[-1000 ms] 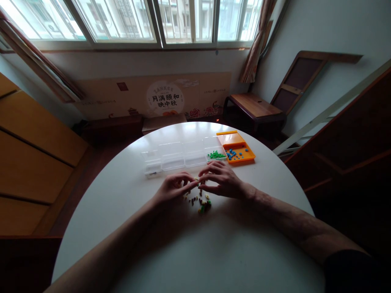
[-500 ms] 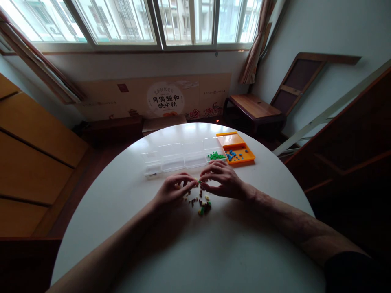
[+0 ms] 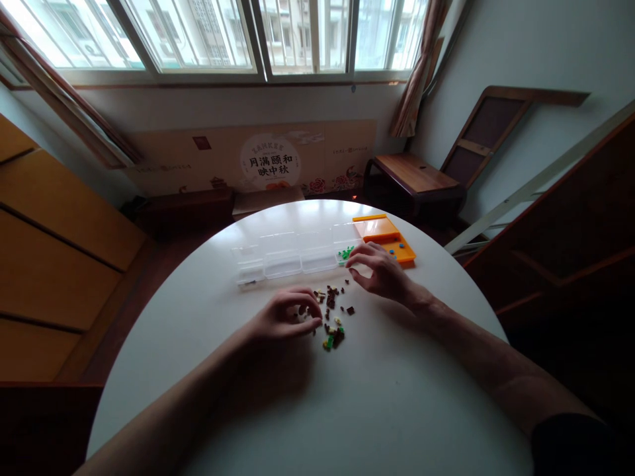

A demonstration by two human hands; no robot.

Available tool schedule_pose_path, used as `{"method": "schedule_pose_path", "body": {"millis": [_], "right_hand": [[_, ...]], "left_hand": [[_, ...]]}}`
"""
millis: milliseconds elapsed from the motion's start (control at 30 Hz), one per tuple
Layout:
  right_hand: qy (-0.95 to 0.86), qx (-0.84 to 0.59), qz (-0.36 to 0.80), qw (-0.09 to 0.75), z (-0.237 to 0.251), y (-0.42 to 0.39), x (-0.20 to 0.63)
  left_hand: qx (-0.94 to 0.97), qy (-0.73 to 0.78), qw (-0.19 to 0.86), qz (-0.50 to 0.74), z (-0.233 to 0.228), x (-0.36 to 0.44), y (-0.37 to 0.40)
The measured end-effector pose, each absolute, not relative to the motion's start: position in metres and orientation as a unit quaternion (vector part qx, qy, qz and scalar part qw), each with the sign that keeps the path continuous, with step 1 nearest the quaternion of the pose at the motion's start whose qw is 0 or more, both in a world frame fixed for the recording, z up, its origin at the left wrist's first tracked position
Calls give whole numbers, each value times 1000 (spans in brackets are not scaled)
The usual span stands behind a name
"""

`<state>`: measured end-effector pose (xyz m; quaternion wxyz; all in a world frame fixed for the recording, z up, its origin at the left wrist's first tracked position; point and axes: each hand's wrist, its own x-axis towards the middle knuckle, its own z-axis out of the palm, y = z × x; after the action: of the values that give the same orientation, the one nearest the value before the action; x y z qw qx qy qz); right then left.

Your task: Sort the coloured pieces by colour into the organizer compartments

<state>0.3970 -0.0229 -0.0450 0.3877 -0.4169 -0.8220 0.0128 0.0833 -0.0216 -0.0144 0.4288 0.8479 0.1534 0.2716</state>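
My left hand (image 3: 290, 316) rests low over the table with its fingers curled and thumb and index tips nearly meeting. Whatever lies between those tips is too small to make out. Beside it are scattered small brown and cream building bricks (image 3: 331, 301), and a small cluster of green, yellow and brown bricks (image 3: 333, 340) lies nearer to me. My right hand (image 3: 380, 270) hovers by the compartment of green bricks (image 3: 346, 253), thumb and index finger slightly apart, with nothing visible between them. It partly covers the orange case (image 3: 407, 254).
A clear plastic compartment box (image 3: 282, 264) lies lid-open across the far part of the round white table (image 3: 163, 350). Blue bricks (image 3: 401, 245) sit in the orange case. Beyond the table stand a low wooden chair (image 3: 417, 173) and a printed board (image 3: 208, 155) under the window.
My hands have parted from their meeting point over the bricks. The right has moved right and away to the green bricks; the left has lowered slightly toward me. More brown bricks now show.
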Motion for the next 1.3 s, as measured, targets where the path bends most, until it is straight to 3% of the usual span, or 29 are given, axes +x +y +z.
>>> {"method": "schedule_pose_path", "body": {"millis": [167,367,1033,1300], "right_hand": [[-906,-281,107,297,-23,-43,386],[-926,-239,143,253,-16,-56,374],[-936,-204,181,223,-20,-57,371],[-904,-229,238,270,-23,-56,371]], "left_hand": [[892,97,372,238,-19,87,-22],[914,69,323,237,-33,91,-19],[932,84,247,251,-42,93,-21],[933,87,232,261,-46,91,-16]]}}
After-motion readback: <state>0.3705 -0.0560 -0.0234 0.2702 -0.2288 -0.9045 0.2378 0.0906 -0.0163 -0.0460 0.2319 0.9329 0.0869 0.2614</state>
